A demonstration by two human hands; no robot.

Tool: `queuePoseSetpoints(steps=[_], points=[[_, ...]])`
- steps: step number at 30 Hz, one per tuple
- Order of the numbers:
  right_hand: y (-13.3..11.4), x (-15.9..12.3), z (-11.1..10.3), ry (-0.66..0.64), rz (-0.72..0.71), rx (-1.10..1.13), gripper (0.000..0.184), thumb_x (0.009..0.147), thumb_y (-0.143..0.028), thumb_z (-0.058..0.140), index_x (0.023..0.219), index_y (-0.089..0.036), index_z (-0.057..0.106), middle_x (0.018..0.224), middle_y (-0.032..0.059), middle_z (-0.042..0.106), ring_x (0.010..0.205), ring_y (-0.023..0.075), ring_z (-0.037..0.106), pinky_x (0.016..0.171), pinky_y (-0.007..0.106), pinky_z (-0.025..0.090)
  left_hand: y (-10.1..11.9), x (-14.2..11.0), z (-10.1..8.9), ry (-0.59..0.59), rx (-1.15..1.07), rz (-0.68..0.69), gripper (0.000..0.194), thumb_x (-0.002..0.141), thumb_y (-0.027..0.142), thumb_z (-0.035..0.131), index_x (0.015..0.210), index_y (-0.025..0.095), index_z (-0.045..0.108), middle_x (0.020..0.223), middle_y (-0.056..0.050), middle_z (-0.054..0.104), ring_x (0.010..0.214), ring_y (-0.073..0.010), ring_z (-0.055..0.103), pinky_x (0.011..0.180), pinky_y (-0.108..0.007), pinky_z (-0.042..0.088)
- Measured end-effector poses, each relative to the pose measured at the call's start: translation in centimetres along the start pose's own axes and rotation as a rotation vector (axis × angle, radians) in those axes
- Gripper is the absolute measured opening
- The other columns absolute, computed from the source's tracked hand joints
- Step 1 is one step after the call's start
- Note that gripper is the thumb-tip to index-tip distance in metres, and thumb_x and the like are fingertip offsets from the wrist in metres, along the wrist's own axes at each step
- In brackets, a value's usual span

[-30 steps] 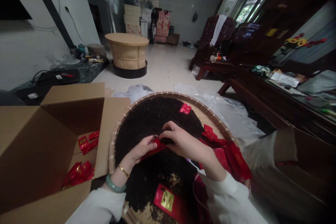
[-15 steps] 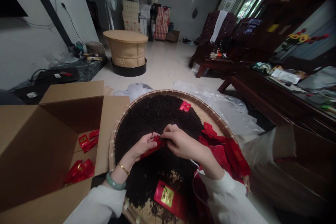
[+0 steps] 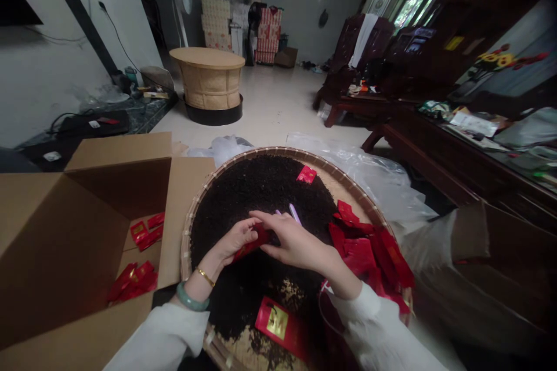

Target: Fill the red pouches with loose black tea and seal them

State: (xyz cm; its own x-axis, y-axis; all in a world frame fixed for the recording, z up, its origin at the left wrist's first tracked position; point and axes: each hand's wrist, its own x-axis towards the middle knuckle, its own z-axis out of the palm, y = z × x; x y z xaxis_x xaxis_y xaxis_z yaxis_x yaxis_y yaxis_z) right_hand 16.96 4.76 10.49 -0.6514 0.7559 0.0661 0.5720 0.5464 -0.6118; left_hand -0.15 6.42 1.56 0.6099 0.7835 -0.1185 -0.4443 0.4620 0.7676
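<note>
My left hand (image 3: 238, 240) is closed around a small red packet (image 3: 253, 242) above the dark loose tea leaves (image 3: 243, 188). My right hand (image 3: 300, 243) reaches across from the other side, its fingers over the packet's upper end and its thumb below. A thin lilac two-ended thing (image 3: 295, 214) sticks out beyond the right knuckles; its kind is hidden. Below the hands lies a larger red packet with a gold label (image 3: 277, 323). A pile of red packets (image 3: 361, 252) rests at the right of the round woven tray (image 3: 191, 226), and a small red packet (image 3: 306, 174) lies at its far side.
An open cardboard box (image 3: 98, 197) at the left holds several red packets (image 3: 134, 281). Clear plastic sheeting (image 3: 365, 171) lies behind the tray. A dark wooden table (image 3: 429, 153) runs along the right, and a round wicker stand (image 3: 211, 84) is farther back.
My right fingers have gone from a tight pinch at the packet's end to a straighter reach over it. More of the lilac thing shows. My left hand stays on the packet.
</note>
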Motion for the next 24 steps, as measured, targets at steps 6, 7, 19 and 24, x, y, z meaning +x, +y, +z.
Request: queuePoseSetpoints(steps=[6,7,19,24], points=[[0.5,0.4,-0.1,-0.032,0.024,0.047,0.069,0.076,-0.011,0.060,0.139,-0.022,0.035,0.096,0.0015,0.070,0.091,0.0181,0.064,0.109,0.053,0.020,0.0,-0.1,-0.1,0.043,0.041,-0.032,0.056,0.056,0.034,0.086,0.104,0.014,0.066,0.106,-0.013,0.069,0.101,-0.0261,0.064,0.089,-0.033,0.044],[0.6,0.4,-0.1,-0.041,0.027,0.069,0.071,0.076,-0.011,0.059,0.140,-0.023,0.033,0.094,-0.0003,0.069,0.088,0.0171,0.065,0.111,0.055,0.016,0.0,-0.1,-0.1,0.054,0.048,-0.037,0.054,0.057,0.033,0.085,0.104,0.014,0.066,0.106,-0.013,0.069,0.100,-0.0261,0.064,0.089,-0.033,0.045],[2.2,-0.5,0.6,0.466,0.050,0.368,0.046,0.085,-0.021,0.051,0.130,-0.024,0.044,0.091,0.0025,0.065,0.092,0.0171,0.063,0.095,0.041,0.045,1.0,-0.7,0.0,0.128,-0.038,-0.052,0.056,0.055,0.030,0.086,0.103,0.010,0.067,0.084,-0.008,0.073,0.070,-0.0152,0.066,0.070,-0.023,0.050],[4.7,-3.3,5.0,0.106,0.210,0.032,0.067,0.067,-0.010,0.065,0.131,-0.021,0.047,0.125,0.0135,0.055,0.113,0.0266,0.054,0.092,0.040,0.048,1.1,-0.9,-0.9,0.095,-0.136,0.028,0.046,0.060,0.036,0.081,0.096,0.011,0.067,0.082,-0.009,0.073,0.073,-0.0188,0.068,0.076,-0.029,0.052]])
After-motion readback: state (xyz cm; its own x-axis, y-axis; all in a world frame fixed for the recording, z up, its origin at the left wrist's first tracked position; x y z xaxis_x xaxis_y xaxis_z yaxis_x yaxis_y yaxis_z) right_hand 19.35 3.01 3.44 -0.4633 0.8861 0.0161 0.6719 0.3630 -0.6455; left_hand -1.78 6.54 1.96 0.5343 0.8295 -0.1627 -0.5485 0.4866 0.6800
